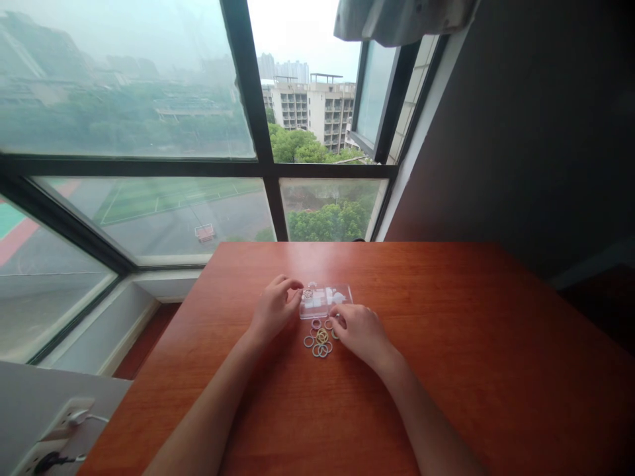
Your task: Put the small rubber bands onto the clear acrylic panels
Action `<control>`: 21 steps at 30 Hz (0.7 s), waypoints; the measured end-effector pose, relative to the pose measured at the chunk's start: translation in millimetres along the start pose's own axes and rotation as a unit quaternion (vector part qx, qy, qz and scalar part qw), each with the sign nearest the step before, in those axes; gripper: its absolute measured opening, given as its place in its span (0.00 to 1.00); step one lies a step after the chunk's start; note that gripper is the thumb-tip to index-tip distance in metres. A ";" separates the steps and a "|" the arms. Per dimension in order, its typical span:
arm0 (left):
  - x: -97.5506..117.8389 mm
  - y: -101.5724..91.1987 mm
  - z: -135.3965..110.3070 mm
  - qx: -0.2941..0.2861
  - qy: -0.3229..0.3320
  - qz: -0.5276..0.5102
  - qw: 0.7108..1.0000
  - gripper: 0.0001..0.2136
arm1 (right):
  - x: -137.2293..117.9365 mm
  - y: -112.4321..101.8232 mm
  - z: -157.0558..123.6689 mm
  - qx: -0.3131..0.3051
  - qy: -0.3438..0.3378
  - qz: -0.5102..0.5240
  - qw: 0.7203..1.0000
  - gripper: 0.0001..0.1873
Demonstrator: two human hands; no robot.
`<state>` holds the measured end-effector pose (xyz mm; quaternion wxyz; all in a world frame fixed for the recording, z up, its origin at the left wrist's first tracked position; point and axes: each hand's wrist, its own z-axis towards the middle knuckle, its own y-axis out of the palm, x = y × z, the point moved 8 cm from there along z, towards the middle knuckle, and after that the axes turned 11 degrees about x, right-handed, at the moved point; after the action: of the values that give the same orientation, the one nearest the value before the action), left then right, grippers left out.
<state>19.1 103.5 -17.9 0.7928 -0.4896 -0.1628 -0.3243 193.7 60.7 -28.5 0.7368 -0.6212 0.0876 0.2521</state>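
A small clear plastic box (325,301) lies on the reddish wooden table (446,344). My left hand (272,307) rests at the box's left end, its fingers curled against the edge. My right hand (360,330) lies just below the box's right side with fingers bent down onto the table. Between the hands, close to the box, is a heap of several small metal rings (320,340) in silver and gold. What the right fingertips pinch, if anything, is hidden.
A large window with dark frames (262,165) stands behind the table's far edge. A dark wall (536,132) runs along the right. At the lower left is a white power strip (59,430) with a plugged cable.
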 end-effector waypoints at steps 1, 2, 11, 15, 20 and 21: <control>0.7 0.0 0.0 0.000 0.000 -0.001 1.000 0.07 | -1.5 1.1 -0.6 -0.005 -0.004 -0.006 1.000 0.07; 1.6 -0.2 0.1 0.001 0.000 -0.003 1.000 0.07 | -3.0 2.2 -1.3 -0.010 -0.009 -0.010 1.000 0.08; 10.9 -1.2 -1.2 -0.002 0.014 -0.009 1.000 0.07 | -4.9 17.5 -6.8 -0.042 -0.024 -0.056 0.997 0.10; 15.3 -0.2 -2.4 -0.007 0.017 -0.011 1.000 0.07 | -6.6 17.7 -5.4 -0.030 -0.028 -0.054 0.998 0.08; 20.0 -2.7 -2.1 -0.001 0.017 -0.020 1.000 0.07 | -10.8 4.4 -2.2 0.040 -0.040 0.005 0.998 0.05; 21.3 -2.5 -2.1 -0.003 0.016 -0.027 0.999 0.07 | -10.9 1.1 -1.9 0.056 -0.041 0.015 0.997 0.05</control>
<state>33.0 93.3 -4.9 0.7849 -0.4817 -0.1625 -0.3542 184.2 56.2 -25.1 0.7698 -0.5664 0.0802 0.2831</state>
